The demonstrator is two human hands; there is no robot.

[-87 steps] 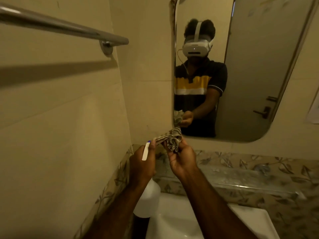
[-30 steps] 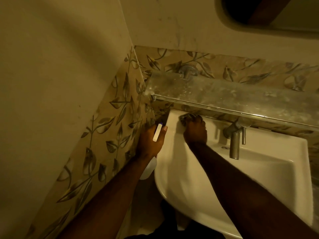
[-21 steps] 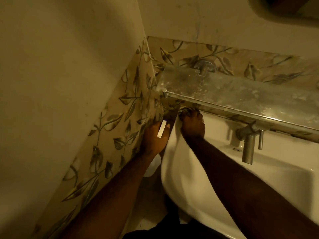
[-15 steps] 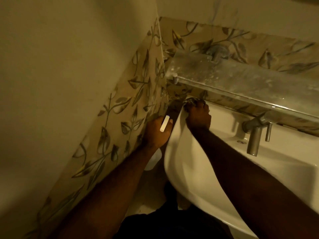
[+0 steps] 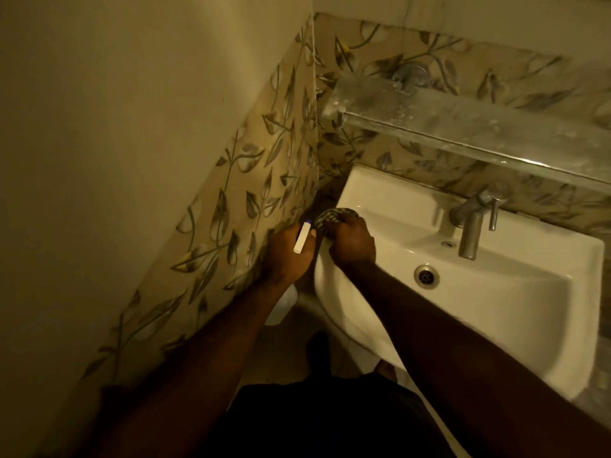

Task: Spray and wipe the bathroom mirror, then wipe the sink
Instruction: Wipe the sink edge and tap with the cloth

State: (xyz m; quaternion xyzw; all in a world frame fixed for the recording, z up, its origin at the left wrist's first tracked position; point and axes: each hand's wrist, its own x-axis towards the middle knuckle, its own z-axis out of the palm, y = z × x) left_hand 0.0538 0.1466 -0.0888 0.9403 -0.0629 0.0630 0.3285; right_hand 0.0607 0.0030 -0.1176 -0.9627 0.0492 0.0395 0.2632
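Observation:
The white sink (image 5: pixel 496 292) fills the right of the view, with a metal tap (image 5: pixel 471 226) at its back and a drain (image 5: pixel 426 275) in the bowl. My right hand (image 5: pixel 352 241) is closed on a bunched patterned cloth (image 5: pixel 330 217) and presses it on the sink's left rim. My left hand (image 5: pixel 287 256) hangs just left of the sink, gripping a white spray bottle (image 5: pixel 281 305); its white trigger (image 5: pixel 302 239) sticks up and its body shows below the hand. The mirror is out of view.
A glass shelf (image 5: pixel 463 120) on a metal bracket runs above the sink and overhangs the tap. A leaf-patterned tiled wall (image 5: pixel 251 209) stands close on the left, leaving a narrow gap beside the sink. My dark clothing fills the bottom.
My right hand and the cloth have slid from the sink's back-left corner forward along the left rim. The view has tilted down from the mirror onto the sink. The left hand keeps the bottle.

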